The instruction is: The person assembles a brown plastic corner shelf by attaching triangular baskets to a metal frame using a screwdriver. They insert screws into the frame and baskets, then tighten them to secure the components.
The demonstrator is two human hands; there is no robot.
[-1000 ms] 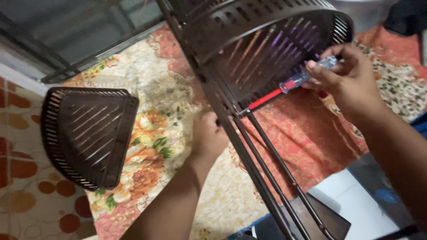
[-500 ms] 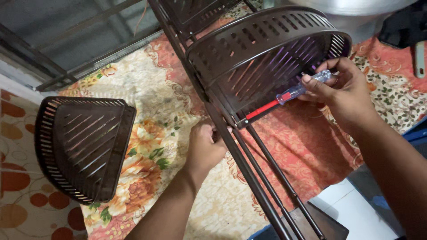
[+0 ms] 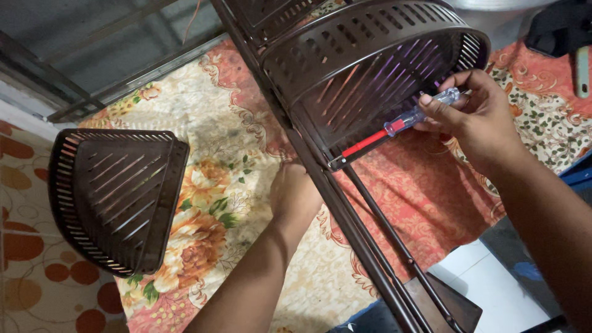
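Screwdriver (image 3: 404,120) in my right hand (image 3: 475,117): fingers closed around its clear handle at 2 o'clock, with the red shaft angling down toward 8 o'clock and its tip meeting the corner of the dark brown slotted plastic basket (image 3: 370,68) where it joins the metal poles (image 3: 357,228). My left hand (image 3: 295,194) sits near centre, fingers curled shut against the far side of the nearest pole, just below the basket corner; what the fingertips pinch is hidden.

The basket is a curved-front shelf tier with a perforated wall and a slatted floor, matte brown, mounted on three thin dark tubes that run toward 5 o'clock. A second, loose basket (image 3: 114,200) of the same make, wedge-shaped, lies at 9 o'clock, well apart. Both rest over a floral cloth (image 3: 216,160), cream and red, slightly creased.
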